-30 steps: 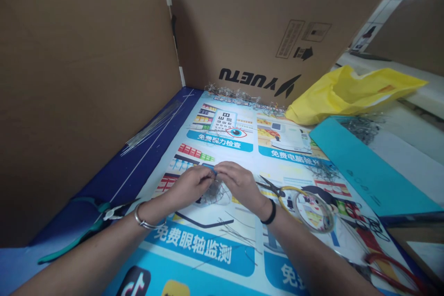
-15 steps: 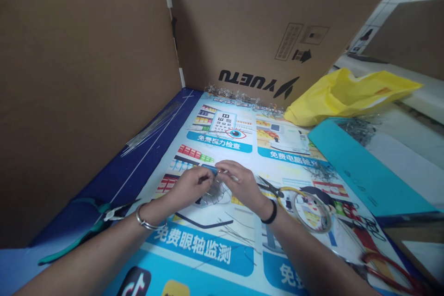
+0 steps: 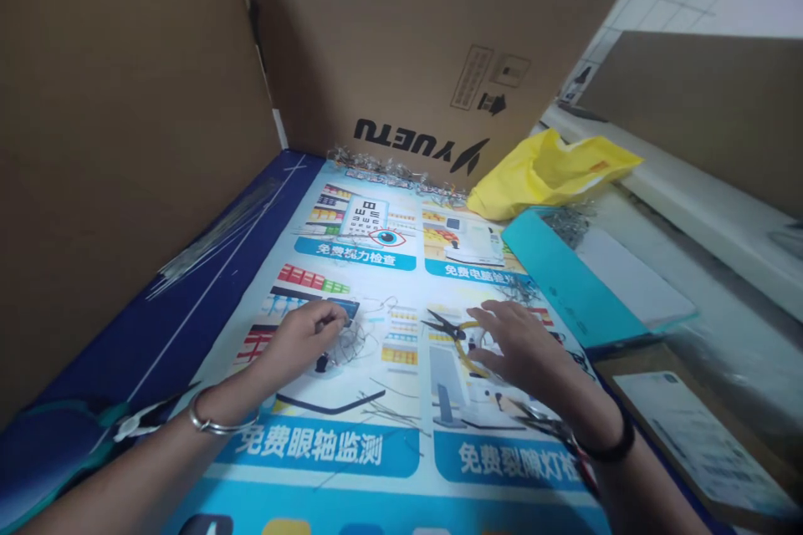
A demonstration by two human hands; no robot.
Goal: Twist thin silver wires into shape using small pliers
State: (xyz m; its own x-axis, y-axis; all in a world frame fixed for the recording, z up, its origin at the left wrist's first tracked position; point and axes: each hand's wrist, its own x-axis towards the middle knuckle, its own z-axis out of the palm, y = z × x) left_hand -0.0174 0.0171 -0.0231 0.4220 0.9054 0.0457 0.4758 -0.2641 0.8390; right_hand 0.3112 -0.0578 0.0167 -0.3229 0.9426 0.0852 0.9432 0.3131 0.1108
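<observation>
My left hand (image 3: 317, 328) is closed, with its fingertips pinched on a loose tangle of thin wire (image 3: 349, 343) that hangs over the printed sheet. My right hand (image 3: 511, 338) is open, fingers spread, above a pair of yellow-handled scissors (image 3: 461, 336). Their dark blades point left, and the hand covers part of the handles. I cannot tell whether the fingers touch them. Under my right forearm lie red-handled scissors (image 3: 585, 468), mostly hidden. Teal-handled pliers (image 3: 113, 426) rest beside my left forearm.
Cut wires (image 3: 392, 403) lie scattered on the printed sheet (image 3: 401, 292). Long straight wires (image 3: 217, 238) lie at the left. A cardboard wall (image 3: 376, 42) stands behind a row of wire pieces (image 3: 401, 171). To the right are a yellow bag (image 3: 545, 171) and a teal folder (image 3: 558, 288).
My right hand has left the wire tangle and moved right, opening over the yellow-handled scissors. My left hand still holds the tangle. The view has turned to the right.
</observation>
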